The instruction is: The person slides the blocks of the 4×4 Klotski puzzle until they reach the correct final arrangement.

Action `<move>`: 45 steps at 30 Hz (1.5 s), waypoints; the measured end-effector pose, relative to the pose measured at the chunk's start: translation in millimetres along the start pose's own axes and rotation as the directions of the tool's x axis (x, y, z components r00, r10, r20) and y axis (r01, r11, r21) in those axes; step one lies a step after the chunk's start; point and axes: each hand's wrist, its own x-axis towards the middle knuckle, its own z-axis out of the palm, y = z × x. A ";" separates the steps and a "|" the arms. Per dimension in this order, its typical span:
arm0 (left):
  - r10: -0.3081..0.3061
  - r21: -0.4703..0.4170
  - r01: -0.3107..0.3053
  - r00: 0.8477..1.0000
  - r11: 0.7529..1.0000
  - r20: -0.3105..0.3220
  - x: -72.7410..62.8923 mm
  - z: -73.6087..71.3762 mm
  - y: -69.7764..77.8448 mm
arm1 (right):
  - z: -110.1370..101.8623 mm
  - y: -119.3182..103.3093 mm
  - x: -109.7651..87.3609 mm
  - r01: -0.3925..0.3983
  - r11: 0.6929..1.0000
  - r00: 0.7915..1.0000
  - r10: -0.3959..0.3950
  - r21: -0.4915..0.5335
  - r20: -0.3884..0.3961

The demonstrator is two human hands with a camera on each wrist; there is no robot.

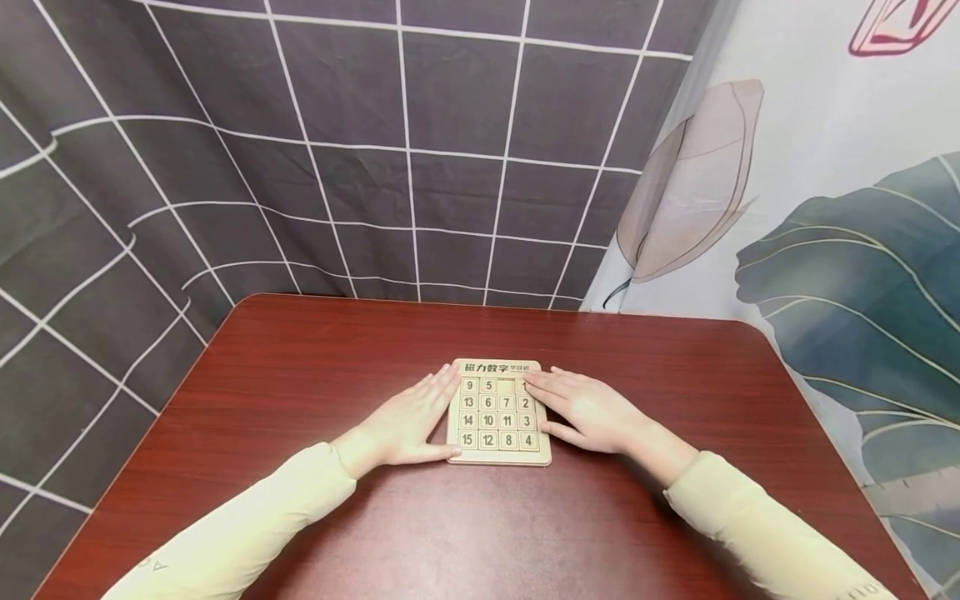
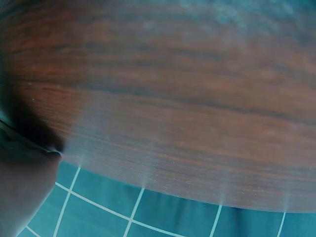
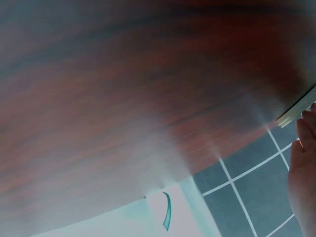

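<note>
A wooden number sliding puzzle [image 1: 498, 457] lies flat on the table, with dark Chinese lettering along its top. Its top row reads 9, 5, an empty slot [image 1: 507, 387], then a tile marked 1 [image 1: 525, 386] partly covered by fingertips. Along the puzzle's left edge rests my left hand [image 1: 408, 421], fingers straight and thumb at the lower left corner. My right hand [image 1: 596, 411] lies at the right side, its straight fingers reaching over the upper right of the board and its thumb near the right edge. In the right wrist view, the board's edge [image 3: 296, 107] shows beside the right hand [image 3: 305, 173].
The reddish-brown wooden table [image 1: 315, 358] has rounded far corners. Behind it hangs a dark curtain with a white grid [image 1: 450, 192]. To the right hangs a pale curtain with large leaf prints [image 1: 862, 275].
</note>
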 end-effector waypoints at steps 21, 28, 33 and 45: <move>-0.006 0.005 0.006 1.000 1.000 0.007 1.2 6.9 -4.5 | 2.5 -8.7 20.3 0.046 0.999 0.999 -0.046 0.015 -0.015; -0.007 -0.005 0.007 1.000 1.000 0.013 1.1 3.4 -1.2 | -2.2 -10.8 -0.3 0.050 0.999 0.998 -0.050 0.004 -0.024; -0.011 0.001 0.011 1.000 1.000 0.011 0.8 2.1 -0.7 | -1.2 -12.2 -12.2 0.083 0.996 0.996 -0.084 -0.023 -0.025; -0.016 0.003 0.016 1.000 1.000 0.026 1.6 1.9 0.0 | 1.9 -1.5 -3.5 0.051 0.998 0.999 -0.051 -0.029 -0.008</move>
